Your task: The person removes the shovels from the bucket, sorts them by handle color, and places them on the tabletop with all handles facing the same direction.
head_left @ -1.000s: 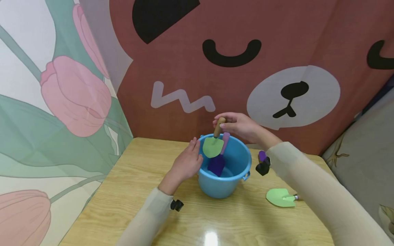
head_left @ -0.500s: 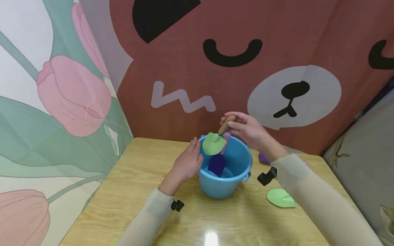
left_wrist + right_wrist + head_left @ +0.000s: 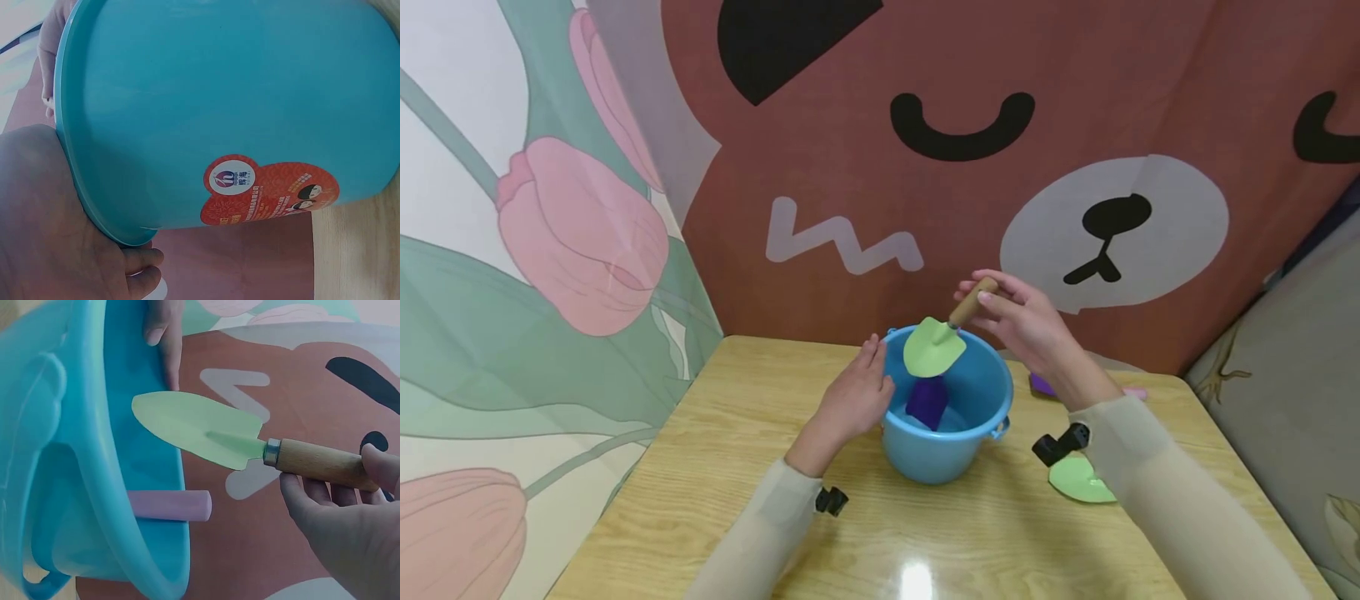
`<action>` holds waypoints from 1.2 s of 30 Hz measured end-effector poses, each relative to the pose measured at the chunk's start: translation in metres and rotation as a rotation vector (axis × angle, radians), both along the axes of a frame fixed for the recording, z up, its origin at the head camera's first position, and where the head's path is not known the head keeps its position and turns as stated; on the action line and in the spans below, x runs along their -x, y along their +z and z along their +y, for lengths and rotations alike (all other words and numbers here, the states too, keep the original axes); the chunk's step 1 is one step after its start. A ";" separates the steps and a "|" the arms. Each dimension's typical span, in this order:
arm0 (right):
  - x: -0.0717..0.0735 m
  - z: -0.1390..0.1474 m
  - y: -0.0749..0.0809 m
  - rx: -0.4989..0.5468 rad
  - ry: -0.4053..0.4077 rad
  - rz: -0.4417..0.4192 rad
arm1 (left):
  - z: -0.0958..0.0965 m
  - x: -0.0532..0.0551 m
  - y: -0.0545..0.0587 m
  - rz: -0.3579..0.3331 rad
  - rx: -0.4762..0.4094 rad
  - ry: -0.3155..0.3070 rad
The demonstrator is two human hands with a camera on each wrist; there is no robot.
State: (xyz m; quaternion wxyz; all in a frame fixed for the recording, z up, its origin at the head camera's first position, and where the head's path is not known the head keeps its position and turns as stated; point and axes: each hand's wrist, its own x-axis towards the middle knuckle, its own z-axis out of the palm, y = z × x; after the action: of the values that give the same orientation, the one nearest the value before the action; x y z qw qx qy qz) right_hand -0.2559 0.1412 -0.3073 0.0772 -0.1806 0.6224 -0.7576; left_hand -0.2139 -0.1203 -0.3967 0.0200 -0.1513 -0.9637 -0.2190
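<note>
A blue bucket [image 3: 934, 458] stands upright on the table. My left hand [image 3: 852, 398] rests against its left rim with fairly straight fingers; in the left wrist view the fingertips [image 3: 145, 282] lie at the rim near a red sticker [image 3: 269, 192]. My right hand [image 3: 1024, 323] holds a small hand trowel by its wooden handle [image 3: 325, 464], thumb on one side and fingers on the other. The green trowel blade [image 3: 934, 350] points down-left over the bucket's opening. Inside the bucket leans a purple toy shovel [image 3: 928, 404]; its pink-purple handle [image 3: 172, 505] sticks past the rim.
Right of the bucket, a second green trowel [image 3: 1078, 481] lies on the wooden table [image 3: 970, 542], partly hidden by my right sleeve. Behind my right forearm lies another purple tool [image 3: 1042, 386] with a pink end [image 3: 1137, 392]. A bear-printed cloth [image 3: 850, 308] hangs behind the table.
My right hand has moved rightward, tilting the trowel from near upright to a slant with its handle to the right. My left hand and the bucket have stayed in place.
</note>
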 end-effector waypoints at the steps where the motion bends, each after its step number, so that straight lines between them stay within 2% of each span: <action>1: -0.001 0.001 0.000 0.020 0.006 0.003 | 0.000 0.000 0.000 0.000 0.001 0.001; 12: -0.014 0.012 0.004 0.292 0.020 -0.034 | 0.000 0.001 0.000 0.002 -0.012 0.010; 26: -0.033 0.023 0.001 0.442 -0.048 -0.162 | 0.001 0.000 -0.001 -0.001 -0.010 0.010; 36: -0.050 0.031 0.000 0.649 -0.035 -0.272 | 0.001 0.000 0.000 0.017 -0.007 0.002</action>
State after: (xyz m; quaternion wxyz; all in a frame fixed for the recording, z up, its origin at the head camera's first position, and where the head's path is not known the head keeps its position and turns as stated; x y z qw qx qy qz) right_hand -0.2057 0.1723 -0.3076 0.0851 -0.0825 0.3362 -0.9343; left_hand -0.2140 -0.1195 -0.3969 0.0288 -0.1520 -0.9629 -0.2211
